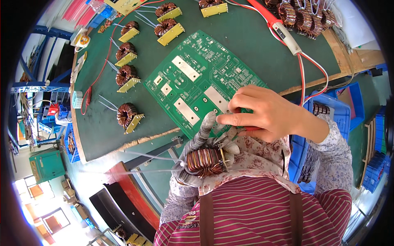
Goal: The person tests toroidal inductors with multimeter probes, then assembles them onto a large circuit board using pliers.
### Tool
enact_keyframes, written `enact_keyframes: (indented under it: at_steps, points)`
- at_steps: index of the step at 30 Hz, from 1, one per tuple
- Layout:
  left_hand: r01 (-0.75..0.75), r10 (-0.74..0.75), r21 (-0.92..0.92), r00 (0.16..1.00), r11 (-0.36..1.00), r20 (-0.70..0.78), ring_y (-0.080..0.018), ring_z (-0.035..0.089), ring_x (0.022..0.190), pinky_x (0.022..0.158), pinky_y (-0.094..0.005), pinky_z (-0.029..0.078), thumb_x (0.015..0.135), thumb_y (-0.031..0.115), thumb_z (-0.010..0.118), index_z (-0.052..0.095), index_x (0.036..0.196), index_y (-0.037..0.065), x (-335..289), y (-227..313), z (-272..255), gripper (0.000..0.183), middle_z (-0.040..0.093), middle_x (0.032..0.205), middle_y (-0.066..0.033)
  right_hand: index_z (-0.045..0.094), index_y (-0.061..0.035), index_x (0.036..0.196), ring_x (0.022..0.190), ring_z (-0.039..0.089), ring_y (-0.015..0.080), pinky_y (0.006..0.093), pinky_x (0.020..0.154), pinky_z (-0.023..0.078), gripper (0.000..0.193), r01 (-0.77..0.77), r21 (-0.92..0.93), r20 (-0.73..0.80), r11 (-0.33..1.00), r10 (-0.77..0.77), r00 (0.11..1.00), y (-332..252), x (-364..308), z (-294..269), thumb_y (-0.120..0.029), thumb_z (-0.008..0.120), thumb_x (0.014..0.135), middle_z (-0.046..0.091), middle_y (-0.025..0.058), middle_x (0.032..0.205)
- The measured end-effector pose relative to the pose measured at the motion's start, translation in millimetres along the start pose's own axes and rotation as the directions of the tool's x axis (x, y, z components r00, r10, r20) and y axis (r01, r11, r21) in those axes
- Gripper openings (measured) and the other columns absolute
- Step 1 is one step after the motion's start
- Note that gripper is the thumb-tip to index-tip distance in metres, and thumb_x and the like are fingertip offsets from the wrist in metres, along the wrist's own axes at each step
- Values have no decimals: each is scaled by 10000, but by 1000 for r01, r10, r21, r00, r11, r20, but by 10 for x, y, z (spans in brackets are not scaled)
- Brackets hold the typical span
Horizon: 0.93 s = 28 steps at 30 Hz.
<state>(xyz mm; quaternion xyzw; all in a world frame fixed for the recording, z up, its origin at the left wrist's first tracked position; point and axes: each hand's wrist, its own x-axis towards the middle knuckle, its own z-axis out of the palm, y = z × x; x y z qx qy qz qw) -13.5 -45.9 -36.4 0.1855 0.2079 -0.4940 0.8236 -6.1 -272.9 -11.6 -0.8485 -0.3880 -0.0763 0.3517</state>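
My left hand [198, 141], in a grey knit glove, is closed round a copper-wound toroidal coil [202, 160] near my chest. The coil has a small pale yellow base board with pins on its right side, and two thin white leads stretch away to the left. My bare right hand [269, 115] grips a pair of pliers [232, 132] with red handles; its metal jaws are close to the pins of the base board. Whether the jaws touch a pin I cannot tell. Just beyond both hands lies a green circuit board [164, 92] with white rectangular patches.
Several similar coils [126, 74] on yellow bases stand along the left and back of the green table [98, 135]. A red and white soldering iron or probe [286, 37] lies at the back right, beside a pile of coils [303, 19]. Blue bins [342, 107] stand at the right.
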Motion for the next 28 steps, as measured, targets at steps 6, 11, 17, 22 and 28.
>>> enact_keyframes:
  at_steps: [6, 11, 17, 22, 28]
  points:
    - [65, -45, -75, 969, 995, 242, -182, 448, 1191, 1015, -289, 365, 865, -46, 498, 251, 1402, 96, -99, -68, -215, 608, 353, 1389, -98, 570, -118, 1036, 806, 514, 241, 361, 700, 446, 423, 173, -80, 11, 982, -173, 985, 76, 7, 15, -109, 701, 634, 477, 58, 892]
    - [-90, 62, 384, 995, 919, 84, -228, 389, 1246, 1028, -350, 332, 671, 99, 712, 229, 1403, 54, -183, -206, -155, 878, 299, 1420, -104, 574, -98, 972, 791, 529, 227, 345, 729, 452, 347, 364, -28, -5, 931, -365, 931, 203, -12, 75, -104, 661, 636, 472, 41, 791]
    - [-63, 27, 115, 957, 991, 289, -305, 318, 1294, 1051, -461, 282, 484, 244, 830, 94, 1432, 35, -246, -298, -37, 1219, 232, 1451, -144, 568, -78, 875, 727, 532, 226, 356, 625, 450, 280, 384, 89, 87, 919, -391, 916, 191, -45, 104, -91, 640, 605, 482, 44, 769]
    - [-139, 94, 167, 963, 976, 252, -315, 293, 1310, 1061, -482, 267, 511, 243, 827, 86, 1435, 53, -79, -186, -257, 1199, 214, 1455, -160, 562, -62, 878, 649, 526, 221, 325, 542, 435, 270, 214, 85, 113, 973, -223, 968, 115, -108, 166, -89, 643, 622, 494, 48, 754]
    - [-159, 125, 16, 831, 987, 542, -407, 489, 1138, 852, -512, 485, 647, 280, 766, 62, 1443, 165, 22, -107, -76, 1069, 210, 1443, -206, 578, -66, 1079, 646, 547, 187, 251, 572, 437, 287, -124, 696, -101, 707, 267, 959, -14, -253, 347, -167, 651, 820, 619, 73, 924]
